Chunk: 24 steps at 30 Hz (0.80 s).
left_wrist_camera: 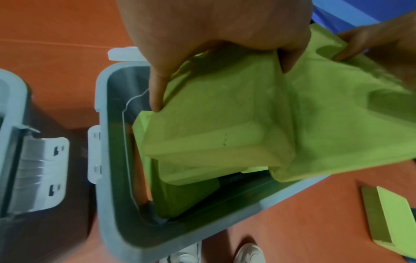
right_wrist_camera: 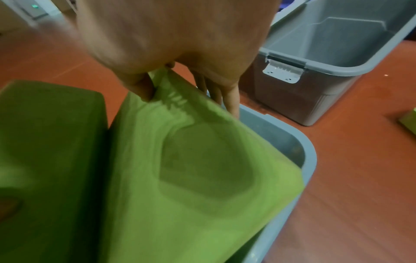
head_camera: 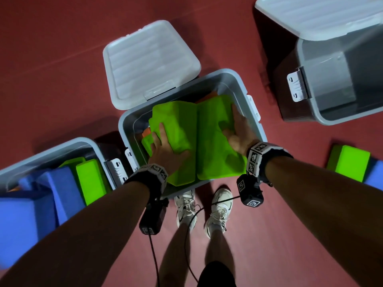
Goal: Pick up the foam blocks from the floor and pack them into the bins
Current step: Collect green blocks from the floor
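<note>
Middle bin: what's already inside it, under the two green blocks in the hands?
In the middle bin, more green foam stands against the wall and an orange piece shows beside the left hand. The held blocks hide the rest.

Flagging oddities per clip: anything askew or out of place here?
Both hands hold green foam blocks tilted over the middle bin, not yet seated. One green block remains on the floor.
</note>
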Available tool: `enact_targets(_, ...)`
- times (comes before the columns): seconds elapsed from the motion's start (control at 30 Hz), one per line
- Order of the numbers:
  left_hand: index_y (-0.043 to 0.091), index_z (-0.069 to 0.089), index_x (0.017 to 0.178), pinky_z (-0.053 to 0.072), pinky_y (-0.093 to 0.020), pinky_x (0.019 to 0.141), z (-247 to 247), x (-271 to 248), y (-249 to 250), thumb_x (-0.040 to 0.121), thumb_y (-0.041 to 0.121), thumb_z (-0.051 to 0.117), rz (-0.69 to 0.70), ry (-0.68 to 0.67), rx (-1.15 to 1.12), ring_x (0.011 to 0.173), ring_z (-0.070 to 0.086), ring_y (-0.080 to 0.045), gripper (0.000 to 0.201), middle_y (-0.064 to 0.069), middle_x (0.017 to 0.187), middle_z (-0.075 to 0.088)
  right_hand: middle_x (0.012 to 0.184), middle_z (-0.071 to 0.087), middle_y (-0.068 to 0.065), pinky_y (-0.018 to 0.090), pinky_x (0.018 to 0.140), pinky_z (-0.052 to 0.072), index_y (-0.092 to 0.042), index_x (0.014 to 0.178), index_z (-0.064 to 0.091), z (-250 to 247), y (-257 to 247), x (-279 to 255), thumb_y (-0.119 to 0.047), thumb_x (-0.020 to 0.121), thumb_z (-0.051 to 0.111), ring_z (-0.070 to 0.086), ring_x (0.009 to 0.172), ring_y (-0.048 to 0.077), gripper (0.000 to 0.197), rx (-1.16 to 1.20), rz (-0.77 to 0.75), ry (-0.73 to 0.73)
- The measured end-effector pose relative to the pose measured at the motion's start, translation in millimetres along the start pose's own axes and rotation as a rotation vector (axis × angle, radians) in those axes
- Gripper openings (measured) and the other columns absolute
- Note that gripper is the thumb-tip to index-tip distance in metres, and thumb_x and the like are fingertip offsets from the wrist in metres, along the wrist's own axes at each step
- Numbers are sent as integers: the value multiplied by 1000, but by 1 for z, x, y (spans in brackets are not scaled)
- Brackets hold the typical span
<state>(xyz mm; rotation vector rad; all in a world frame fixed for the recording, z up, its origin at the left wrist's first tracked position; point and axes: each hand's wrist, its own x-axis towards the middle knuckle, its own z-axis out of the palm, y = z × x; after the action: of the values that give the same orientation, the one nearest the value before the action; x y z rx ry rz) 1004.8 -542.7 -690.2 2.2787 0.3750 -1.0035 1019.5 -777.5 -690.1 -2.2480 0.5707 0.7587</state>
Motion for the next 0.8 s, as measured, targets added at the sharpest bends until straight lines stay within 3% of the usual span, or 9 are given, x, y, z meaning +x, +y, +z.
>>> enact_targets(0.1,21,-17,154,15,-55,119,-6,-8,-17,80,42,76,28,80,-32,150,0,-36,121,-15,163,-11,150,34,14,47,95,46,-24,156,1,11,-11,1,-32,88,53,54,116,38,86,46,-132,-54)
enact_targets(0.17,17,-16,154,15,-56,119,-6,-10,-21,78,44,76,25,112,11,150,-3,-35,122,-17,162,-11,152,30,13,48,88,49,-26,156,-1,14,-17,5,-26,88,50,58,106,39,85,51,-155,-71)
enact_targets(0.2,18,-15,155,17,-58,117,-5,-10,-20,77,48,76,17,130,55,150,-2,-33,124,-16,162,-10,155,27,13,47,89,49,-25,156,-4,14,-18,6,-20,91,50,57,108,39,84,48,-157,-74)
enact_targets(0.27,22,-15,155,22,-63,114,-3,-7,-10,73,58,74,-14,155,157,150,-2,-31,126,-12,163,-9,158,21,14,47,98,44,-22,155,-8,12,-16,13,-14,95,48,49,123,39,82,8,-131,-58)
enact_targets(0.37,33,-16,153,27,-68,108,-3,-1,8,74,59,73,-40,178,212,150,-3,-33,122,-9,162,-15,159,11,17,50,108,36,-28,154,-10,5,-7,16,-27,98,51,34,137,41,84,-148,44,-54)
enact_targets(0.47,49,-19,148,33,-67,106,-5,4,16,80,51,71,2,138,211,150,-6,-36,113,-9,160,-25,156,10,20,49,109,35,-31,155,8,6,-1,13,-41,92,61,26,140,43,84,-271,39,-103)
enact_targets(0.53,54,-23,144,36,-64,106,-8,4,16,82,52,70,8,63,279,150,-1,-37,112,-10,162,-19,155,9,21,47,111,35,-33,153,20,10,3,10,-45,86,66,26,139,43,82,-334,-7,-134)
enact_targets(0.67,55,-31,140,41,-58,104,-15,6,15,80,59,69,9,18,416,145,20,-41,116,-14,163,-3,159,-1,16,51,112,31,-40,151,18,15,5,5,-48,84,68,15,144,41,85,-378,32,-131)
enact_targets(0.8,53,-23,144,41,-56,102,-24,-1,20,80,60,68,14,32,456,144,22,-40,112,-16,161,5,158,4,14,54,108,35,-36,150,19,13,0,-9,-47,83,68,19,142,39,84,-376,55,-57)
